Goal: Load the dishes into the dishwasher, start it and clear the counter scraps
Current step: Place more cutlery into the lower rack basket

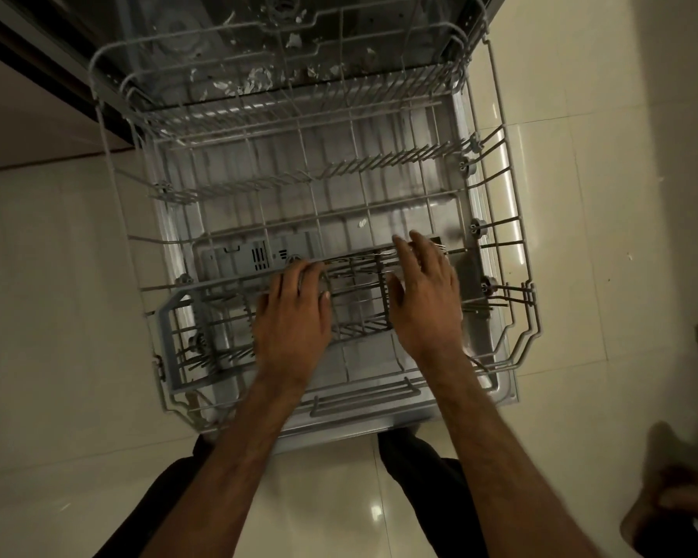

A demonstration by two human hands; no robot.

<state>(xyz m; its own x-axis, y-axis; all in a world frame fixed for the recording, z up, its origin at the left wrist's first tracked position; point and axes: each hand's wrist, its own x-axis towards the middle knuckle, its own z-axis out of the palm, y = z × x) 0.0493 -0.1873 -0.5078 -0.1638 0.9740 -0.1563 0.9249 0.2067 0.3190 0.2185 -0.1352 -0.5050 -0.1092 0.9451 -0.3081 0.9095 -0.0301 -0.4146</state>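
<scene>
The dishwasher's door (379,416) lies open flat, and the grey wire lower rack (512,251) is pulled out over it with no dishes in it. A small wire cutlery basket (357,292) sits near the rack's front. My left hand (293,316) lies on the basket's left end with its fingers curled over the wires. My right hand (426,300) is at the basket's right end, thumb against its side and fingers spread and stretched forward, slightly blurred.
White scraps (254,82) lie on the tub floor at the back. A grey plastic frame (170,316) stands in the rack's front left corner. Glossy cream floor tiles (57,316) surround the door. A blurred foot (669,501) shows at lower right.
</scene>
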